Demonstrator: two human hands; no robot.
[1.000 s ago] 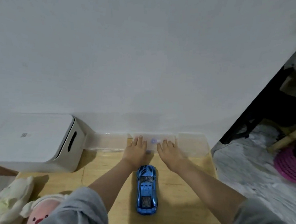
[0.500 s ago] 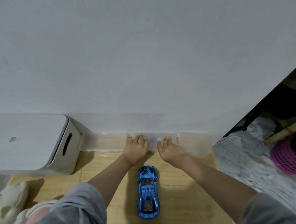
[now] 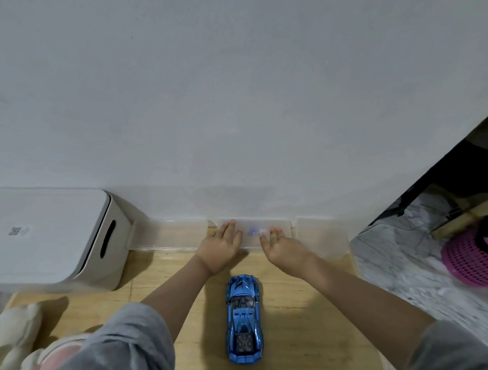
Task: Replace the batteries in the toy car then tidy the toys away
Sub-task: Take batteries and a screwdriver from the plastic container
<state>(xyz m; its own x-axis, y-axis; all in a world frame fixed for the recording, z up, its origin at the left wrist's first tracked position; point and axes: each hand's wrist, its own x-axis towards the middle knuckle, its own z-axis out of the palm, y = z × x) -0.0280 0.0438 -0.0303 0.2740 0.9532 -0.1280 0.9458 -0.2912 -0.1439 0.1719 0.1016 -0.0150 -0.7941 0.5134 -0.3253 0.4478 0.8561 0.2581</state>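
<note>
Both hands lie spread and flat on a clear plastic box [image 3: 253,233] against the wall — left hand [image 3: 219,247], right hand [image 3: 283,247]. The blue toy car [image 3: 243,317] sits on the wooden table [image 3: 314,330] just behind them, untouched. The step looks like fetching batteries; next, the box likely needs opening.

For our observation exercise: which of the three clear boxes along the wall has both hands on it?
The middle clear box, between the two others, beyond the blue car.

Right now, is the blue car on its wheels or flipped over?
On its wheels: the blue car shows its roof and windows, lying on the wooden table.
</note>
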